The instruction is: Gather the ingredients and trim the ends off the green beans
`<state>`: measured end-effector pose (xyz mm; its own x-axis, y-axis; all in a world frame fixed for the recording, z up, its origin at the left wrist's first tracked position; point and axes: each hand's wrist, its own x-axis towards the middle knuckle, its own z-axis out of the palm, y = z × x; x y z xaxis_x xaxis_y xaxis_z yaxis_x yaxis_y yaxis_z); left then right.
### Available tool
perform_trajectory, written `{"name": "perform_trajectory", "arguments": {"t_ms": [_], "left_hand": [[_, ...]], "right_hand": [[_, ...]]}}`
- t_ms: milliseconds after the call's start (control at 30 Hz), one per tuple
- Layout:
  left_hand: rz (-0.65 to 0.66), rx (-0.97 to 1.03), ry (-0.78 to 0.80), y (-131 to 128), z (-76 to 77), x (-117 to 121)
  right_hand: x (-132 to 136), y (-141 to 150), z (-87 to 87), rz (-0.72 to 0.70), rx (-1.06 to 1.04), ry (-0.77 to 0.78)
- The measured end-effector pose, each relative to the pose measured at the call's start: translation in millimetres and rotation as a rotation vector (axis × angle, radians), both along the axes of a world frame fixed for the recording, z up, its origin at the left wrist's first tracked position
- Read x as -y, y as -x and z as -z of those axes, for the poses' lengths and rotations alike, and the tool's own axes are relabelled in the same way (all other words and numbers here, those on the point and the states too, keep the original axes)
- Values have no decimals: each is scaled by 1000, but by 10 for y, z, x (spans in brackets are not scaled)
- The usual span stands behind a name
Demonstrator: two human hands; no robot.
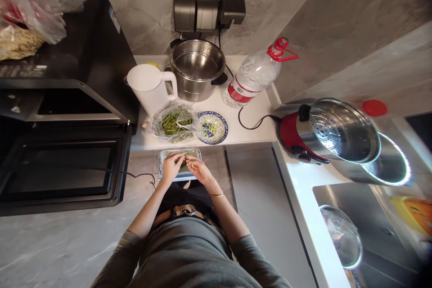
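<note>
My left hand (171, 167) and my right hand (200, 171) meet over a lined bin (161, 162), fingertips nearly touching. Between them is a small green bean pod (186, 156), pinched by the left fingers. The right fingers are closed at the pod's other end, with a pale green bit showing by them. Green scraps lie inside the bin, partly hidden by the hands. On the counter just ahead, a clear plastic bag (155, 127) holds many green bean pods (171, 123). To its right, a blue-patterned plate (222, 128) carries shelled green beans (211, 129).
Behind the bag stand a white pitcher (145, 83) and a steel pot (192, 85). A large water bottle (253, 76) is right of the pot. An oven (67, 144) with its door down is at left. A red-based steamer (293, 132) stands near the sink (371, 216).
</note>
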<state>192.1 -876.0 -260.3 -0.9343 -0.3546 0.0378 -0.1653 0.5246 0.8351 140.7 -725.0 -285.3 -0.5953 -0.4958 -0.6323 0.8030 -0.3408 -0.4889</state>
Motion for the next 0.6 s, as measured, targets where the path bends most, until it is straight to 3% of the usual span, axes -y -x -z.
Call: {"name": "perform_trajectory", "arguments": {"t_ms": [133,267,367,433,500,600], "left_hand": [[64,187,81,-25,140,100],[8,122,261,103,-45,113],[-44,-29,382,425,-312,184],[-79,22,443,705,-434,275],[-148,169,468,957,-473,379],[-194,334,474,1170,-415,516]], "right_hand": [[-86,44,-5,9,53,-49],[-113,108,-103,77,75,-3],[-86,143,-205,41,5,52],[-54,157,-264,13,-55,81],[-17,164,-304,3,-83,119],[28,163,-325,9,-67,164]]}}
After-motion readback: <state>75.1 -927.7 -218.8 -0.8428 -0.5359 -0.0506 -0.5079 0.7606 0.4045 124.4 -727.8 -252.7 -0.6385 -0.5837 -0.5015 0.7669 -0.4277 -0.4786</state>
